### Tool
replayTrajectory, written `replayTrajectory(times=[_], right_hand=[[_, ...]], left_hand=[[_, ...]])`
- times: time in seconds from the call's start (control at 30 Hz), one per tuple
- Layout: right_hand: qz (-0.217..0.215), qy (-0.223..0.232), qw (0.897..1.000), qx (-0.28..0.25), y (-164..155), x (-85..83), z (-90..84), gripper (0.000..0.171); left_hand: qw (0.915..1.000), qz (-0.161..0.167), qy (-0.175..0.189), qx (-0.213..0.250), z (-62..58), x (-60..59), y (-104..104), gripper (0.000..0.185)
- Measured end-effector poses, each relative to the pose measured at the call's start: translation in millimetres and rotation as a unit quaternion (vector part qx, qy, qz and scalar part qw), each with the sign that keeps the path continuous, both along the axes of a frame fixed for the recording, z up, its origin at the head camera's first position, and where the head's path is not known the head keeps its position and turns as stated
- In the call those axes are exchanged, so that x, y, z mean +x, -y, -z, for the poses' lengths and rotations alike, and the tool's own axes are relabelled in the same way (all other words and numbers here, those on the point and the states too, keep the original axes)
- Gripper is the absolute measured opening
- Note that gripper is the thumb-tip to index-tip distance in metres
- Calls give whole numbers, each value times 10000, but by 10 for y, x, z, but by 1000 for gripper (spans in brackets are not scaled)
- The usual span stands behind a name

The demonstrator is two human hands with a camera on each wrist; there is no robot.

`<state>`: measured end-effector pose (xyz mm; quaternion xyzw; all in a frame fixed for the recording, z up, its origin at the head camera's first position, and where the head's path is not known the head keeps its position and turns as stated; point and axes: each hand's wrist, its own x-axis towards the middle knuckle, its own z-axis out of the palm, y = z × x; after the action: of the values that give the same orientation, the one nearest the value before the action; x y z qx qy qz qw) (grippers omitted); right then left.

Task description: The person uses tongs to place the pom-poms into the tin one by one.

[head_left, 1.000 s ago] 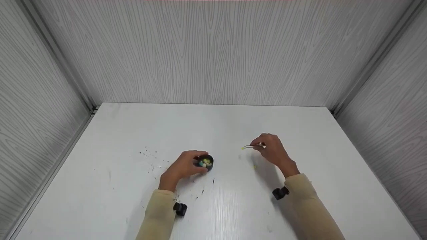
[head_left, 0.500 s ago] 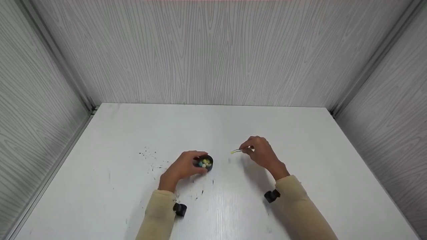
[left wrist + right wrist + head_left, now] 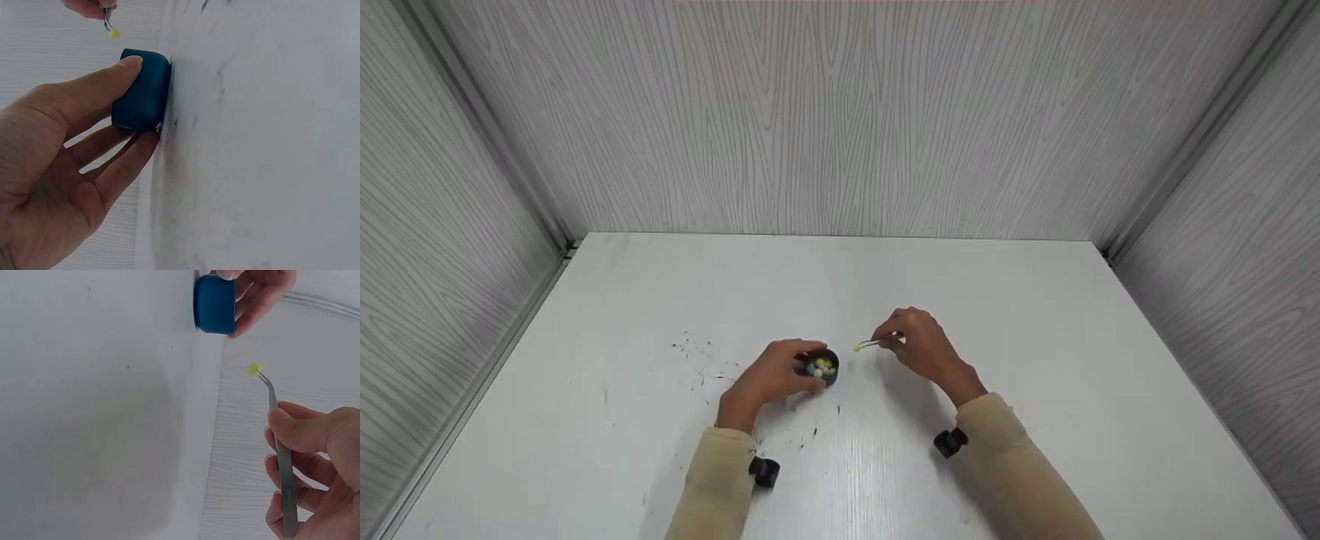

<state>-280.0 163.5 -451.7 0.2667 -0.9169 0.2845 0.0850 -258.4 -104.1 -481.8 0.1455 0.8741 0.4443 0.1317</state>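
Note:
My left hand (image 3: 776,371) grips a small round cup (image 3: 142,93) between thumb and fingers, and the cup stands on the table. It looks blue in the wrist views and dark in the head view. Several small balls, yellow, white and blue, lie in it. My right hand (image 3: 924,346) pinches bent-tip metal tweezers (image 3: 286,478). At their tips is a small yellow ball (image 3: 254,369), held above the table a short way right of the cup, apart from it.
The white table (image 3: 1035,315) bears dark specks and smudges (image 3: 701,356) left of the cup and in front of it. Grey wood-grain walls (image 3: 840,120) stand behind the table and at both sides. A small black device (image 3: 950,442) sits at each wrist.
My right hand has moved left toward the cup, carrying the tweezers and yellow ball. A yellow spot on the table near that hand earlier no longer shows. My left hand has stayed still.

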Motion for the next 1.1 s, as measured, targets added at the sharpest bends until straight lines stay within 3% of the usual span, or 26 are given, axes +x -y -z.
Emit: replayTrajectory(times=[0.7,0.9,1.1], right_hand=[[-417,-274,9979,420,450,2,132,16],[-496,-425,9963,556,491,-10,175,15],[-384,-302,9977,470,419,-15,137,16]], left_hand=[[9996,228,-165,56,29,-27,25,63],[9989,326,-325,47,38,-30,25,61],[9992,283,-273,89,52,-30,32,62]])
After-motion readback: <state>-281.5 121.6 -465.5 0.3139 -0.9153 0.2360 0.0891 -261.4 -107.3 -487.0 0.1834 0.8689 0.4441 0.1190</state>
